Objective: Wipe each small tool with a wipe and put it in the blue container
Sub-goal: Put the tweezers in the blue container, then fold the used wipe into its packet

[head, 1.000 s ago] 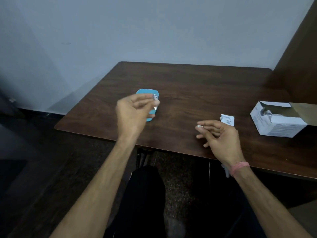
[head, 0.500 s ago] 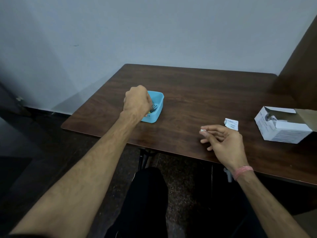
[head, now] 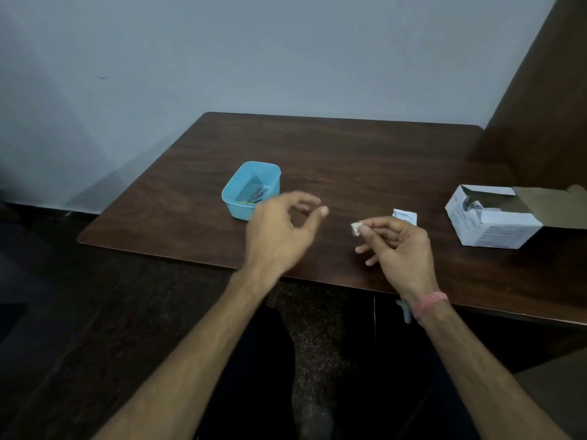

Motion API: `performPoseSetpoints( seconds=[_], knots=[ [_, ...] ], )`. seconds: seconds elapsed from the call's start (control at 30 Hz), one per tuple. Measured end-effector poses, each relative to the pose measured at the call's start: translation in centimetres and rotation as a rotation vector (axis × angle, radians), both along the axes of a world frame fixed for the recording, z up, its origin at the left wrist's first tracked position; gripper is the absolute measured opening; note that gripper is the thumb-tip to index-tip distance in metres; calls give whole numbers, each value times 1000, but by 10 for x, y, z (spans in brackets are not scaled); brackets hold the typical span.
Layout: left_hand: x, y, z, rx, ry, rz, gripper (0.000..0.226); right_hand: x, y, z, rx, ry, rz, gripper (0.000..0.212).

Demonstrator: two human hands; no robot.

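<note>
A dark wooden table [head: 349,160] stands against a pale wall. The left hand [head: 279,230] hovers above the table, holding nothing, its fingers loosely curled with thumb and forefinger apart. The blue tub [head: 251,188] sits just beyond and left of that hand, with small metal tools [head: 259,194] lying inside on its floor. The right hand [head: 397,246] is just right of the left one and pinches a small crumpled wipe [head: 355,228] between thumb and forefinger, the wipe pointing toward the left hand. A torn sachet [head: 405,216] lies just behind the right hand; an open white box [head: 490,219] sits well to its right.
</note>
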State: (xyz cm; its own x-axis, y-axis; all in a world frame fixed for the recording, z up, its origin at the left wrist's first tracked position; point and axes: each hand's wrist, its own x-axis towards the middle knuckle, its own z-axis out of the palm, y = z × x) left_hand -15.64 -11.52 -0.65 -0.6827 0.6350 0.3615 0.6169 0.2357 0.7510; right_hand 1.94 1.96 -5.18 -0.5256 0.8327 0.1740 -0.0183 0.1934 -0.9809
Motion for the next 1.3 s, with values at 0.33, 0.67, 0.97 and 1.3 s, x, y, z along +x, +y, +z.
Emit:
performPoseSetpoints(
  seconds=[0.33, 0.67, 0.97, 1.3],
  knots=[
    [44, 27, -30, 78, -562, -229, 28, 7, 8, -4, -8, 45, 4, 8],
    [41, 28, -40, 122, -561, -254, 14, 6, 11, -9, 26, -47, 37, 6],
    [36, 22, -38, 80, -607, -333, 21, 7, 7, -7, 25, -39, 37, 1],
    [33, 19, -37, 112, -691, -282, 10, 6, 8, -9, 39, -79, 55, 6]
  ],
)
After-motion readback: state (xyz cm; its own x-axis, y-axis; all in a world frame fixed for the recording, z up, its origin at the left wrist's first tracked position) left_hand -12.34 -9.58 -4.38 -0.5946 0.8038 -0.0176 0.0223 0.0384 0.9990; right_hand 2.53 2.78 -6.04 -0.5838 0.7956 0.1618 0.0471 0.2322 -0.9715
